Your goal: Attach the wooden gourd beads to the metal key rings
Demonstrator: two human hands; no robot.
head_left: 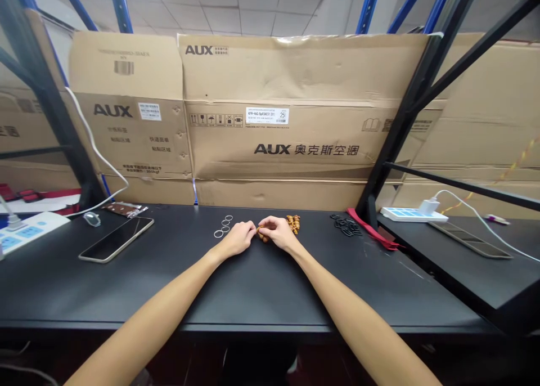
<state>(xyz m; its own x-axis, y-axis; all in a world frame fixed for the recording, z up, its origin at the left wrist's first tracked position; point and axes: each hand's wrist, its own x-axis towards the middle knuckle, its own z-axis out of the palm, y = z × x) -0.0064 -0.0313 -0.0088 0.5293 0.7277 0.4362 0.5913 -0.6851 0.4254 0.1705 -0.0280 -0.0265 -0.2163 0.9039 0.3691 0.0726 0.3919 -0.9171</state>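
Both my hands meet at the middle of a black table [253,284]. My left hand [239,238] is closed in a pinch beside my right hand [276,230], which is also closed; together they grip a small brown beaded piece [263,237] between the fingertips. A little heap of brown wooden beads [293,223] lies just behind my right hand. Several small silver rings [223,227] lie on the table just left of my left hand. Several black rings [346,225] lie further right.
A phone [116,238] lies face up at the left, with a power strip [25,231] and white cable beyond it. A red strap [373,233] lies by the black frame post. Another power strip [407,213] and a phone [470,239] sit on the right table. AUX cardboard boxes [291,138] wall the back.
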